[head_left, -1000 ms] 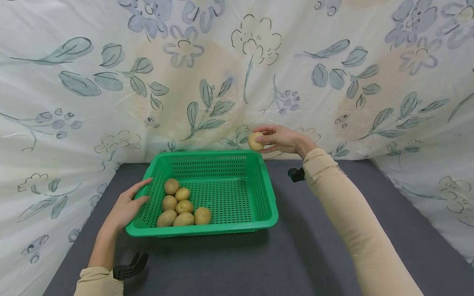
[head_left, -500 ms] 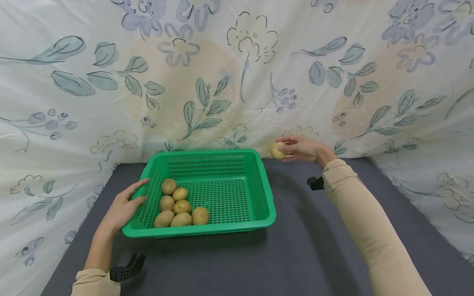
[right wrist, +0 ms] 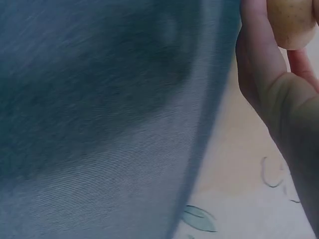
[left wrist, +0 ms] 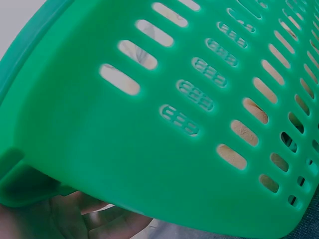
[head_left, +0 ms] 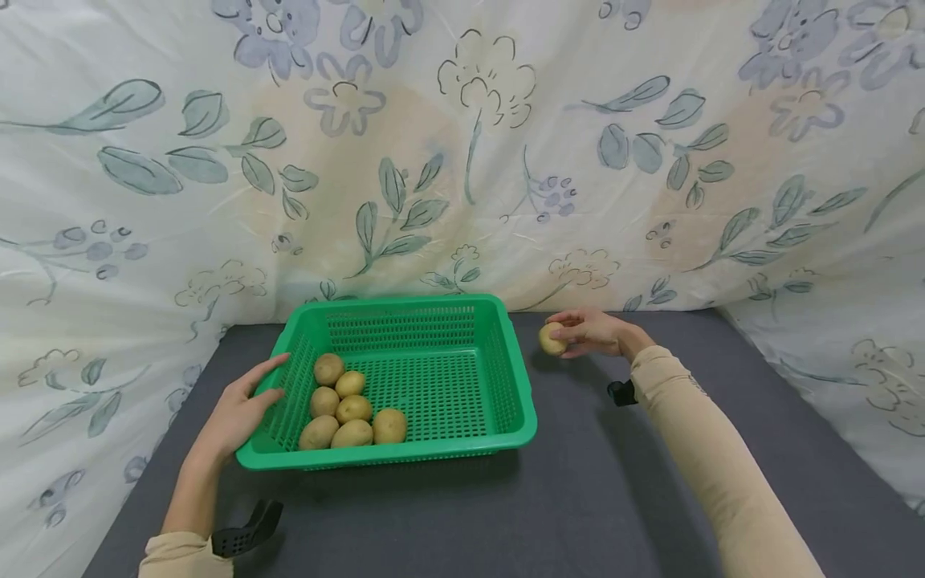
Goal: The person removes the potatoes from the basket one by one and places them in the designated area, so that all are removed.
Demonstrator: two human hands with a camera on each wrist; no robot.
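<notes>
A potato [head_left: 552, 339] is pinched between the thumb and fingers of my right hand [head_left: 594, 332], to the right of the green basket [head_left: 462, 446] near the back of the table. The right wrist view also shows this potato [right wrist: 291, 25] in the fingers. My left hand [head_left: 242, 409] grips the basket's left rim, thumb on the inner side and the other fingers partly hidden by the wall. In the left wrist view its fingers [left wrist: 117, 222] curl under the rim. Several potatoes [head_left: 353, 409] lie grouped in the basket's left and front-left part.
Dark grey cloth covers the table [head_left: 564, 482]. A floral curtain [head_left: 462, 160] hangs close behind the basket and along both sides. Each wrist bears a black camera mount [head_left: 249, 530].
My right hand has carried the potato from above the basket's back right corner out to the right, then lowered it toward the table. My left hand keeps its hold on the rim.
</notes>
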